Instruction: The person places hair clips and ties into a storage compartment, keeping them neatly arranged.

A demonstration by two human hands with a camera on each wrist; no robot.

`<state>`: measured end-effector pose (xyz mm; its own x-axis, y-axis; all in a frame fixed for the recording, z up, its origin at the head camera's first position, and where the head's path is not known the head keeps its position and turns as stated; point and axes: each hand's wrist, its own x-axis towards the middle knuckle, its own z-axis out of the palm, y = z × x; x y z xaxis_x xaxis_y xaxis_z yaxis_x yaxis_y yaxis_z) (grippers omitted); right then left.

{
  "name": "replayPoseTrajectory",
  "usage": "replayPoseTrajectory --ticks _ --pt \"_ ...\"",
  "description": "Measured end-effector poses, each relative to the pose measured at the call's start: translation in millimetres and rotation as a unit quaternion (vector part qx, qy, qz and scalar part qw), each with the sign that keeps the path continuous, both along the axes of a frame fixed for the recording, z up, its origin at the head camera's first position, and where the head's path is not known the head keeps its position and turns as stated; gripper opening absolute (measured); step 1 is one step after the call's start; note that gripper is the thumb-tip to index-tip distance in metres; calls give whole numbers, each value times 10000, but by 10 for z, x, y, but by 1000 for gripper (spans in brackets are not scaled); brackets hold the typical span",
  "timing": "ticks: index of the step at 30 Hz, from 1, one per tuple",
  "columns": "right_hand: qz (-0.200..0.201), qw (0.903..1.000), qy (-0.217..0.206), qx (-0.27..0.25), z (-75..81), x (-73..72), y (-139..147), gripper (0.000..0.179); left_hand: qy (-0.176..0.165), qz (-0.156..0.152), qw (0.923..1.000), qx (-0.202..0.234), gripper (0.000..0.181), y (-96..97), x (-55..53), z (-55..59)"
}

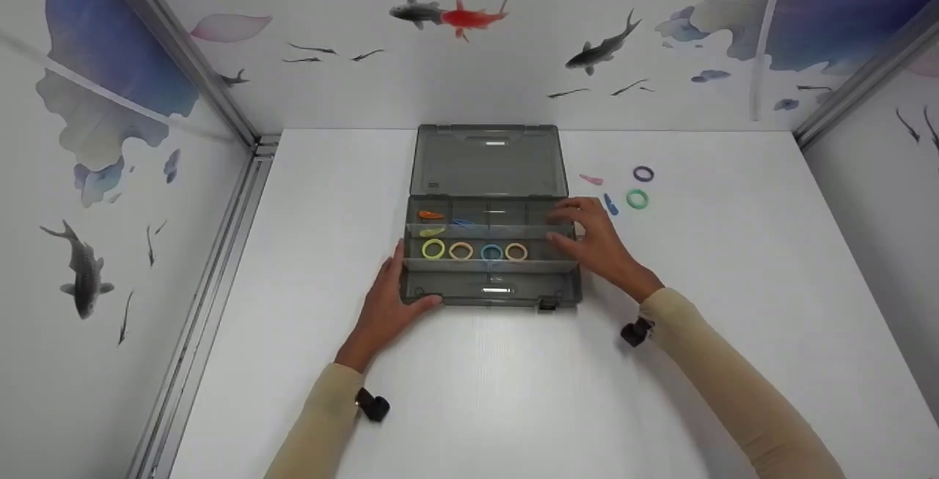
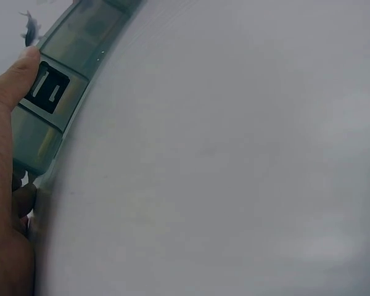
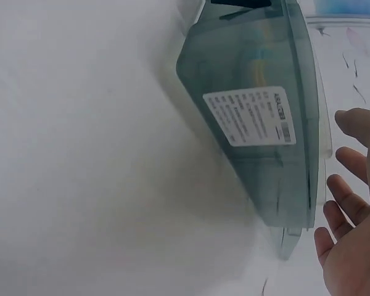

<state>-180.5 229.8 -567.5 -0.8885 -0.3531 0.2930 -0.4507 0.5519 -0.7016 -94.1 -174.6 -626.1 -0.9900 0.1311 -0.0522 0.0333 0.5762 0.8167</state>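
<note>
Smoky-grey plastic compartment box (image 1: 462,287) lies open on white worktop (image 1: 477,391). Our left hand (image 1: 384,306) grips 8 o'clock corner. Right hand (image 1: 594,242), 3 o'clock: fingers spread, nothing visibly pinched. We should avoid bumping clear plastic dividers (image 1: 469,266).

Head view looks down from above; low, close wrist views share its box (image 1: 490,197)

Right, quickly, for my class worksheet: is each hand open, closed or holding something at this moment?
Left hand: holding the grey box at its left front corner.
Right hand: open at the box's right end, nothing visible in its grasp.
</note>
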Motion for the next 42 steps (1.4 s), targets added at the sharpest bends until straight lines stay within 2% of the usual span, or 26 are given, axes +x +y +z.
replayPoseTrajectory --ticks 10,15,20,25,34,37,42 --pt "-657 9971 -142 -348 -87 -79 371 31 40 38 10000 9 127 11 5 3" --pt "-1145 9917 -330 -477 -192 -86 601 32 13 -5 10000 33 128 27 19 -27" --pt "-1613 9854 -391 -371 -322 -93 764 30 -29 1 10000 52 128 21 43 -53" --pt "-1937 9796 -484 -207 -367 -128 829 29 -7 26 10000 48 127 7 23 -25" --pt "-2487 9630 -1041 -45 -403 -208 851 32 83 -2 10000 -9 126 10 7 19" --pt "-2556 9604 -1105 -13 -414 -224 831 31 135 19 9999 -17 126 7 13 7" --pt "-2667 9591 -948 13 -449 -244 808 28 82 51 9999 33 126 12 11 -10"
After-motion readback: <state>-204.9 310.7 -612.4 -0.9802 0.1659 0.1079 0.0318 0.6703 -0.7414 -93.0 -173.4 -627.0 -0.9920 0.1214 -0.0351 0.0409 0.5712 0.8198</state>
